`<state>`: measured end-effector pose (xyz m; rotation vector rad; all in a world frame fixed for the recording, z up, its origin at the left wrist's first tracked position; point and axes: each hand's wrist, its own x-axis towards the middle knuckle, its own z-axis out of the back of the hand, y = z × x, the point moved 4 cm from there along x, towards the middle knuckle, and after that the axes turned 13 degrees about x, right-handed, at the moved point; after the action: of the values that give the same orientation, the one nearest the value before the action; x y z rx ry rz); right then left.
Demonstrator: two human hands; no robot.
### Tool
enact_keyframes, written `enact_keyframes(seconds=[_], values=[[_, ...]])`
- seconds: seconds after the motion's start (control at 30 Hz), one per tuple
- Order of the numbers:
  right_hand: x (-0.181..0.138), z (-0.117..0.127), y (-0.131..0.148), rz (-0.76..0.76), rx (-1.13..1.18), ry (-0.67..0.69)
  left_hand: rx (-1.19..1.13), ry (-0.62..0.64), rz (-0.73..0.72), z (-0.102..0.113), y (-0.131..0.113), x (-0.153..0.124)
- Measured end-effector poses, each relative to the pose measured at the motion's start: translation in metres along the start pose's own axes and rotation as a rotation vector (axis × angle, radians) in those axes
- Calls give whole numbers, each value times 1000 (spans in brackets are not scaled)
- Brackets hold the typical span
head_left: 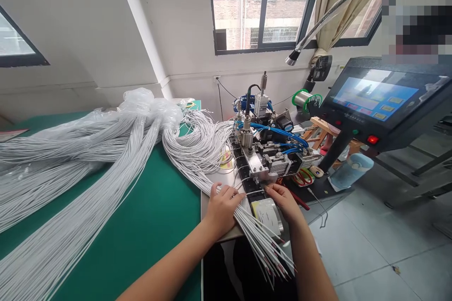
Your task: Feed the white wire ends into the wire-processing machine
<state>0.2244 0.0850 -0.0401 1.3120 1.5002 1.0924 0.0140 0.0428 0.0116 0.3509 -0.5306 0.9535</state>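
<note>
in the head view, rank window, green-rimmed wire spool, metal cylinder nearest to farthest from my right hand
1. metal cylinder, close beside your right hand
2. green-rimmed wire spool, farther back, behind the machine's front
3. window, in the far wall

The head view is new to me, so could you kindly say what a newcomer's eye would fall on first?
Probably the mass of long white cables, spread across the green tabletop at left with clear plastic around part of it. Next come the blue screen at upper right, the machine right of centre and a cable bundle fanning out at lower centre.
</note>
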Motion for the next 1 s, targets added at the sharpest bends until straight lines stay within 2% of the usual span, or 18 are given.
enact_keyframes(seconds=[0.2,0.3,0.43,0.73,0.9,1.0], values=[[-13,10,16,143,-170,-102,28,-74,22,2,0,0],[-23,9,27,172,-219,-100,30,-140,-50,6,-1,-1],[-40,-3,45,167,-270,25,-19,-215,-155,15,-2,-3],[-78,-24,61,57,-309,459,-77,-271,-103,22,1,-4],[-87,-26,64,80,-427,542,-82,-274,-99,20,1,-5],[-87,-26,67,106,-433,514,-65,-258,-110,18,1,-5]])
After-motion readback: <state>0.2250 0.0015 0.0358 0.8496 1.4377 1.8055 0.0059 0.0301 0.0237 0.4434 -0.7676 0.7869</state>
